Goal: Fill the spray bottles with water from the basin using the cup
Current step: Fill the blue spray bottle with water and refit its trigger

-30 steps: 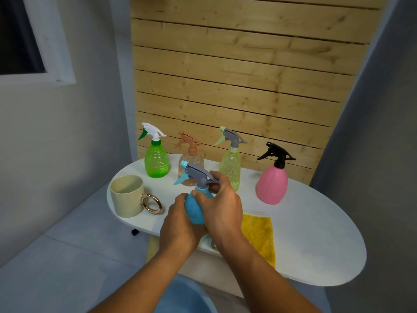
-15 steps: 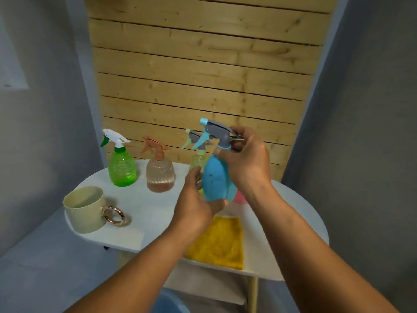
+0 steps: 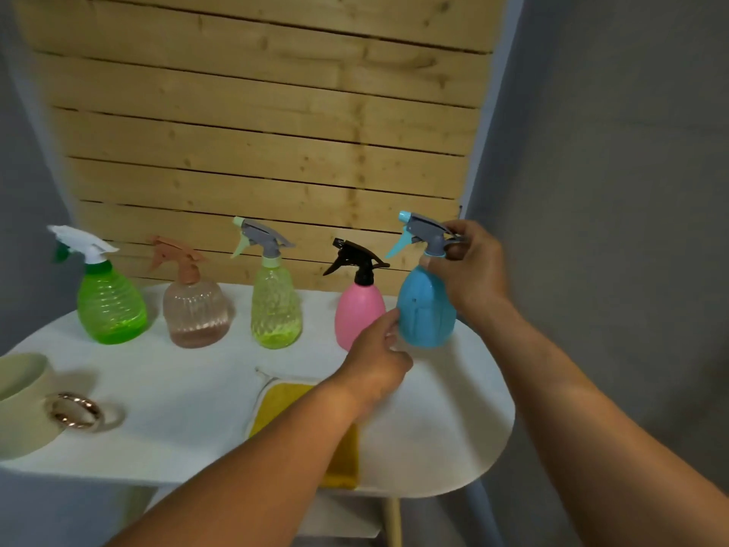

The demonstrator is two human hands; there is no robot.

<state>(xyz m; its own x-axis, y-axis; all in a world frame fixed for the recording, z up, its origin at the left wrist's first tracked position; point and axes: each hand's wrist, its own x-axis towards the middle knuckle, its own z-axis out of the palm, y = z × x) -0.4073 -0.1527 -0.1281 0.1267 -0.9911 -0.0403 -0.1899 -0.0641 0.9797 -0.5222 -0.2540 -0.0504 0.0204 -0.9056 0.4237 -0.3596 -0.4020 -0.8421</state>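
Observation:
The blue spray bottle point(image 3: 424, 309) stands upright at the right end of a row on the white table point(image 3: 189, 404), beside the pink bottle point(image 3: 357, 309). My right hand point(image 3: 471, 270) grips its grey trigger head and neck. My left hand point(image 3: 378, 359) has its fingertips against the bottle's lower left side. Further left stand a yellow-green bottle point(image 3: 276, 305), a clear peach bottle point(image 3: 195, 309) and a green bottle point(image 3: 110, 305). The cream cup point(image 3: 19, 404) with a gold ring handle sits at the left edge. No basin shows in this view.
A yellow cloth point(image 3: 284, 400) lies on the table near its front edge, partly under my left forearm. A wooden slat wall stands right behind the bottles. Grey walls close in on both sides. The table's rounded right end lies just past the blue bottle.
Both hands carried the blue bottle from the table's front up and to the right, to the end of the row beside the pink bottle. The view has swung right, so the basin dropped out of sight.

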